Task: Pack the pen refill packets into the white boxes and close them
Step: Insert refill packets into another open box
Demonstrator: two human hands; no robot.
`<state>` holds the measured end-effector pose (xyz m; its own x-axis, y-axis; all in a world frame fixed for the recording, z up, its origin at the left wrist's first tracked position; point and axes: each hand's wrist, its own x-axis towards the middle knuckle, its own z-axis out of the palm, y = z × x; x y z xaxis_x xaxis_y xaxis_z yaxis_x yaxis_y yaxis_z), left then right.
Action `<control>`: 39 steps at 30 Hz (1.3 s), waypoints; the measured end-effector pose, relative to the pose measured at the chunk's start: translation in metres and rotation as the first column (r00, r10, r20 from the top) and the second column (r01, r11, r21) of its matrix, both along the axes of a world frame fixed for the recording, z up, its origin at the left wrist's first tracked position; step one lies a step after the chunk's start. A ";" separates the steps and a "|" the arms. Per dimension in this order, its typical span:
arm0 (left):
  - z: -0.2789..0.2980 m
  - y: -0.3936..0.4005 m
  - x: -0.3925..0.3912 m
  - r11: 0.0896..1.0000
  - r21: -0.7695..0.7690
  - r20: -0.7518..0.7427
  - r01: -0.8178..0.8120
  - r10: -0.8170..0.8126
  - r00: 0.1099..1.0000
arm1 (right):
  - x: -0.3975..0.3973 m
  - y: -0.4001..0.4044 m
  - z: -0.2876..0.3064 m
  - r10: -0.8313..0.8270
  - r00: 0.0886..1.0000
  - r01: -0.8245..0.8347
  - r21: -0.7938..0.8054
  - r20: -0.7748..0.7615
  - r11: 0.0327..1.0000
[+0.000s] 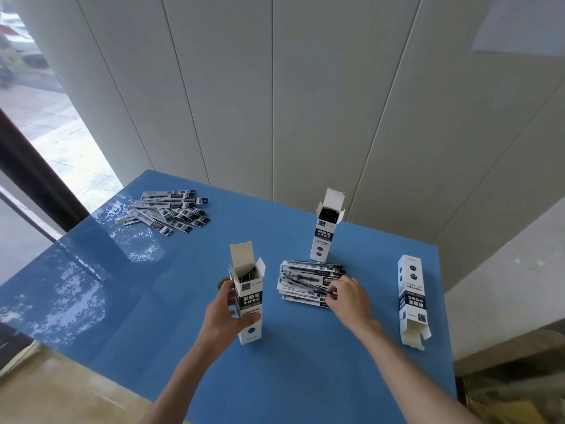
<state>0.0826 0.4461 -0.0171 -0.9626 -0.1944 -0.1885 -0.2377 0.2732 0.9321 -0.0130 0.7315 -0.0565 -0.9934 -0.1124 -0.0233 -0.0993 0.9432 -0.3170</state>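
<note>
- Steadying the near white box (249, 298) upright on the blue table (305, 377): left hand (227, 316) wraps its side, top flaps open, likely so packets drop straight in.
- Right hand (348, 296) rests on the nearby stack of refill packets (305, 281), fingertips pinching the top ones.
- Second box (325, 228) stands open behind; third box (411, 301) lies flat at right.
- Spare packets (166, 211) fanned far left.

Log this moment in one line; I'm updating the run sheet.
left hand: holds open white cardboard box | right hand: pinching black-and-white refill packet
</note>
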 end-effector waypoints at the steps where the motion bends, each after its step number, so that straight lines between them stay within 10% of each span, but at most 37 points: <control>1: 0.000 0.000 0.000 1.000 -0.002 0.000 -0.002 0.002 1.000 | 0.001 0.001 0.003 -0.014 1.000 0.015 -0.049 0.016 0.999; 5: 0.000 0.000 0.000 1.000 -0.005 0.003 -0.003 0.003 1.000 | -0.002 0.006 0.015 -0.110 0.986 0.150 -0.396 0.122 0.906; 11: 0.002 0.002 -0.003 1.000 -0.005 0.007 0.006 -0.006 1.000 | -0.014 0.009 0.045 -0.141 0.925 0.380 -0.837 0.353 0.394; 14: 0.003 0.004 -0.003 1.000 -0.014 0.016 0.020 -0.020 1.000 | -0.020 0.011 0.052 -0.132 0.920 0.391 -0.873 0.368 0.291; 20: 0.005 0.004 -0.004 1.000 -0.005 0.014 0.021 -0.021 1.000 | -0.026 0.006 0.057 -0.141 0.972 0.233 -0.817 0.187 0.527; 26: 0.007 0.005 -0.003 1.000 -0.002 0.011 0.004 -0.004 1.000 | -0.028 -0.023 0.038 0.033 0.992 0.018 -0.402 0.121 0.916; 39: 0.006 0.005 -0.001 0.998 -0.042 0.004 0.036 -0.036 0.999 | -0.027 -0.034 0.018 0.124 0.969 -0.056 -0.299 0.212 0.953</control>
<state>0.0817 0.4513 -0.0110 -0.9685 -0.1674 -0.1845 -0.2304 0.3201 0.9189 -0.0400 0.6977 -0.0388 -0.9510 -0.2365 -0.1991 -0.0732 0.7980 -0.5982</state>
